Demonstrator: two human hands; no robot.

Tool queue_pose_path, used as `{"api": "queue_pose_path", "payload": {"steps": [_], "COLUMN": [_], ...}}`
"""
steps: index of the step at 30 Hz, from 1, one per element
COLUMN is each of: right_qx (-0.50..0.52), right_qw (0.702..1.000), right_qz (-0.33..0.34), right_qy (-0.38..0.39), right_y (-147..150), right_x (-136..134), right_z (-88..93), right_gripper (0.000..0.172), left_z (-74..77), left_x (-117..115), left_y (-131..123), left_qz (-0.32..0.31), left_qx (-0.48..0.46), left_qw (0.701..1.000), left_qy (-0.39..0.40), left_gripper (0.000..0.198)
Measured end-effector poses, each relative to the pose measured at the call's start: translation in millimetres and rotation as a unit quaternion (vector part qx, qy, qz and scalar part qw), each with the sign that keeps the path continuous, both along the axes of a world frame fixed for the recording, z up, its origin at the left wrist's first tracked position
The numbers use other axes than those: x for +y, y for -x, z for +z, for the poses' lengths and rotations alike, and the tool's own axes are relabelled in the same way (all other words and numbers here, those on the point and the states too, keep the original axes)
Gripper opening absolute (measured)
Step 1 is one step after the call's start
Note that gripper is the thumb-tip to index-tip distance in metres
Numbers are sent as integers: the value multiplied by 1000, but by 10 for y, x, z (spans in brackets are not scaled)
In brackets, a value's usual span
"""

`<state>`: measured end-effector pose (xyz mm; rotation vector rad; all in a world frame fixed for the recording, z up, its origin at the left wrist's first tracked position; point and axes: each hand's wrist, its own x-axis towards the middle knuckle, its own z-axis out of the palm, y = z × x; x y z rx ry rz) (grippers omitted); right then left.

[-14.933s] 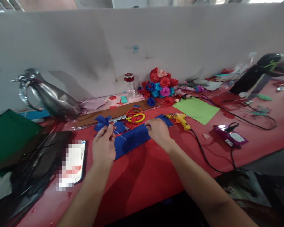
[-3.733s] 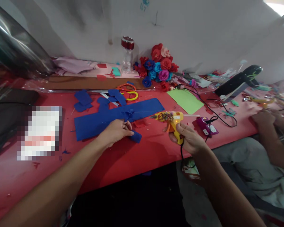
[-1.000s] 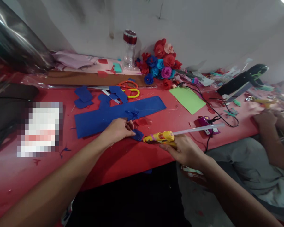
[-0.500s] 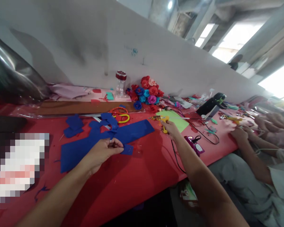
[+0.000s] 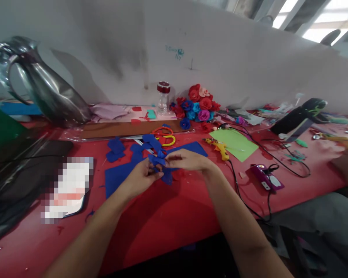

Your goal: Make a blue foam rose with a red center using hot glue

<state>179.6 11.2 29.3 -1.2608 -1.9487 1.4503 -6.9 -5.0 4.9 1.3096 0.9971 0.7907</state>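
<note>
The left hand (image 5: 139,178) pinches a blue flower (image 5: 156,159) as the right hand (image 5: 187,159), half-curled, meets its right side (grip unclear).

Deep-blue petals (image 5: 157,159) — yellow glue gun (image 5: 220,147), lime-green sheet (image 5: 245,150), purple-and-white socket block (image 5: 266,177) — red tabletop (image 5: 162,224).

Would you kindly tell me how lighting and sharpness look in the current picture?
Head view: the windows at upper right are blown out; head view: the metal pitcher carries bright reflections, and a shadow falls on the red table below the left hand and right hand; head view: the phone is pixelated, and the blue piece between the hands looks soft.
</note>
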Motion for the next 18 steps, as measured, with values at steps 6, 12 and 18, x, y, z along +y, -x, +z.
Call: {"api": "queue_pose_path", "payload": {"steps": [6,12,18], "right_qx": [-68,-62,137], "right_qw": [996,997,941], "right_qz": [42,1,-308], "right_qy": [-44,-47,-30], "right_y": [16,50,29], "right_x": [57,14,32], "right_z": [-25,36,-131], "right_gripper": [14,12,17], "left_z": [-33,-65,-74], "left_x": [10,0,29], "left_y": [17,18,46], "left_qz": [-10,17,110], "left_qx": [-7,-10,-17], "left_qw": [1000,1000,989], "left_qy": [-7,-13,-97], "left_gripper": [18,23,17]}}
